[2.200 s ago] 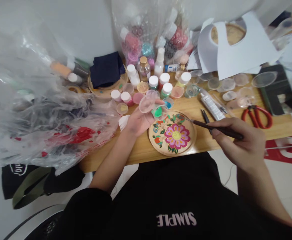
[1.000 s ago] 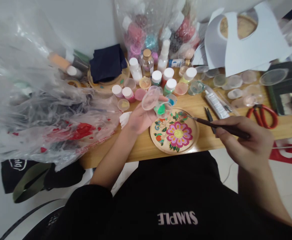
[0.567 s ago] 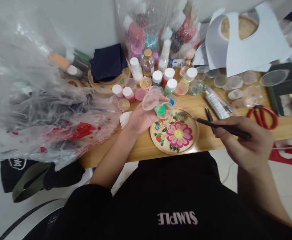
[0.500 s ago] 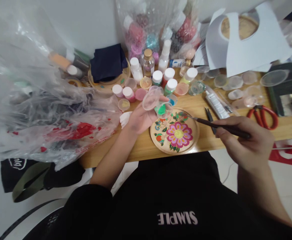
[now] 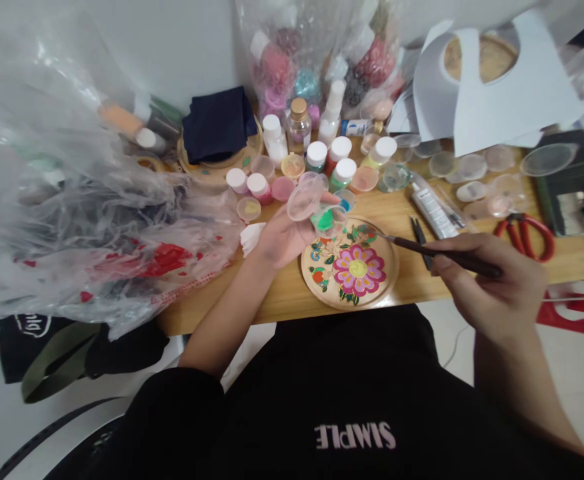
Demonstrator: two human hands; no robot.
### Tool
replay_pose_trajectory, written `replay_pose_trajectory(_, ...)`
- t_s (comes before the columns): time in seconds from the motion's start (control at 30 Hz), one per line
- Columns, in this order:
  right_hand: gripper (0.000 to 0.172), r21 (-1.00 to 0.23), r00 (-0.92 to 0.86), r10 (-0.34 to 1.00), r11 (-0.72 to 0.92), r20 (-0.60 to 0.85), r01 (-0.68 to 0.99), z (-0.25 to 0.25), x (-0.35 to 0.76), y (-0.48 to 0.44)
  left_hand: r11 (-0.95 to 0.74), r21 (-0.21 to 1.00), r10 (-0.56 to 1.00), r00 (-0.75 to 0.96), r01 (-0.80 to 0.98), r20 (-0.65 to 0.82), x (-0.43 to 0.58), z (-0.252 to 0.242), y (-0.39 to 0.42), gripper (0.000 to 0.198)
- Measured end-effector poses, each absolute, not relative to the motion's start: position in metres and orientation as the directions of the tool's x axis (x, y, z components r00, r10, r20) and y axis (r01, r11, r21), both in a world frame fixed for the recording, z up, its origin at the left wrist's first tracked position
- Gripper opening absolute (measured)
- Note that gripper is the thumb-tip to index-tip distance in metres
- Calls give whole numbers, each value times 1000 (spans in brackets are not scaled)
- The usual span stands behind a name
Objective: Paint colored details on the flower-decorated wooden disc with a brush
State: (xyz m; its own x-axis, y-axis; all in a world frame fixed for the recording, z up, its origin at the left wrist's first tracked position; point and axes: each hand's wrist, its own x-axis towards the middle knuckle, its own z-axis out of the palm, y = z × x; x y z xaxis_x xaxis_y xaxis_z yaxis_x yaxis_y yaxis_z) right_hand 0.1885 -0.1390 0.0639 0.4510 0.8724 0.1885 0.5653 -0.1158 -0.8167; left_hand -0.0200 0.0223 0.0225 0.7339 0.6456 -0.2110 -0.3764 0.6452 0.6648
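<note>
My left hand (image 5: 288,239) is closed on a small clear plastic cup (image 5: 331,219) with green paste inside; its round clear lid (image 5: 304,200) tilts up beside it. The cup hangs over the upper left edge of a round wooden plate (image 5: 308,285). A pink and purple flower (image 5: 359,269) with a yellow centre fills the plate's middle, with green leaves and red fruits around it. In my right hand (image 5: 492,280) is a thin dark-handled spatula (image 5: 437,251), held like a pen. Its metal tip touches or hovers just above the leaves at the plate's upper right; I cannot tell which.
White-capped paint jars (image 5: 343,172) and small open cups crowd the table behind the plate. To the right lie black tweezers (image 5: 420,237), a white tube (image 5: 433,209) and red-handled pliers (image 5: 525,237). Crumpled clear plastic bags (image 5: 122,220) cover the left side.
The view has shifted very slightly. Both hands, the cup and the spatula keep nearly the same positions over the plate.
</note>
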Motion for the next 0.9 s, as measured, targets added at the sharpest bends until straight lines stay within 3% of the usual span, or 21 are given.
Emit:
replay_pose_trajectory(0.23,9,-816,476,863,-149,169,559,65,188,-138,680,652,629,723,-335,-286,-20,23,22,18)
replay_pose_trajectory(0.47,12,-832,470,863,-117,185,543,63,189,-138,641,671,644,738,-374,-204,-22,23,22,11)
replay_pose_trajectory(0.63,10,-817,462,868,-130,180,562,65,188,-138,640,682,648,725,-354,-232,-22,22,22,11)
replay_pose_trajectory(0.9,12,-780,403,883,-74,238,622,65,189,-139,602,700,651,743,-384,-152,-22,19,21,23)
